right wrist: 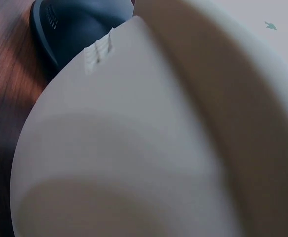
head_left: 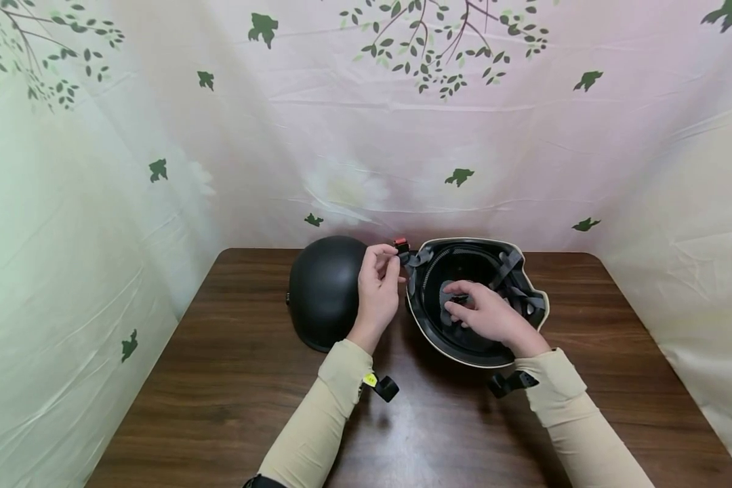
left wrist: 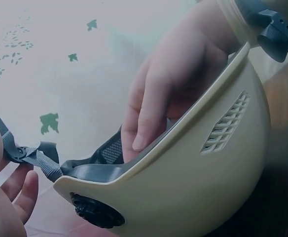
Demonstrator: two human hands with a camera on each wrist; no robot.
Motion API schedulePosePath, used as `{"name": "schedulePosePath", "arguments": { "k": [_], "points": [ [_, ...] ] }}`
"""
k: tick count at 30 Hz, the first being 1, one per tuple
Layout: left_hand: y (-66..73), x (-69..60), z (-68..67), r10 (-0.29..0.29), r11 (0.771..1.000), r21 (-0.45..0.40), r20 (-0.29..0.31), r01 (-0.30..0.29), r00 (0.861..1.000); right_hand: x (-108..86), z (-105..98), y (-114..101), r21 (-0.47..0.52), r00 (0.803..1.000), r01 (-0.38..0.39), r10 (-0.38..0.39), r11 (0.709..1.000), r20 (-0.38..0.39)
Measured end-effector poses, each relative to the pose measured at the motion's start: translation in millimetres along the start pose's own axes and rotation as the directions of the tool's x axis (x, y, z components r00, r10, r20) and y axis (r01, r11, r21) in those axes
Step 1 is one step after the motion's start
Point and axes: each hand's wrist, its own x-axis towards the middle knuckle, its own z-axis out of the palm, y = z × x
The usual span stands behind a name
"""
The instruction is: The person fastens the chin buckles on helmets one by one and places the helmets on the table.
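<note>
A beige helmet (head_left: 423,332) rests crown down, its black inside facing up. My left hand (head_left: 378,291) is at its left rim, pinching the grey chin strap (head_left: 419,257) near a red-and-black buckle (head_left: 400,245). In the left wrist view, the strap (left wrist: 43,160) stretches from the helmet rim to that hand. My right hand (head_left: 491,312) reaches into the helmet with loosely bent fingers, thumb and forefinger apart, over a grey pad (head_left: 445,305). Its fingertips are partly hidden in the left wrist view. The beige shell (right wrist: 109,133) fills most of the right wrist view.
A black helmet (head_left: 323,291) sits dome up, left of my left hand. Both helmets are on a brown wooden table (head_left: 232,393) near its back edge. A printed curtain (head_left: 268,156) hangs behind. On the beige shell are a black dial (left wrist: 97,212) and a vent (left wrist: 226,123).
</note>
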Motion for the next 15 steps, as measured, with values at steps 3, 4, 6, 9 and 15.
{"name": "schedulePosePath", "arguments": {
  "k": [3, 4, 6, 9, 15],
  "points": [
    [-1.2, 0.3, 0.7, 0.014, 1.0, -0.006, -0.013, -0.014, 1.0, -1.2, 0.1, 0.5, -0.008, 0.999, -0.021, 0.021, 1.0, 0.028],
    [-1.6, 0.5, 0.9, 0.016, 1.0, -0.011, -0.015, -0.016, 1.0, -1.5, 0.3, 0.9, -0.012, 0.999, -0.029, 0.029, 1.0, 0.035],
    [-2.2, 0.7, 1.3, 0.016, 1.0, -0.022, -0.017, -0.016, 1.0, -2.1, 0.5, 1.3, -0.018, 0.998, -0.042, 0.042, 0.999, 0.043],
    [-2.1, 0.7, 1.7, 0.014, 0.999, -0.035, -0.013, -0.015, 1.0, -2.2, 0.9, 1.9, -0.033, 0.997, -0.057, 0.058, 0.998, 0.042],
    [-1.9, 1.4, 1.9, 0.017, 0.999, -0.042, -0.003, -0.017, 1.0, -1.2, 1.4, 2.9, -0.06, 0.995, -0.088, 0.09, 0.994, 0.031]
  ]
}}
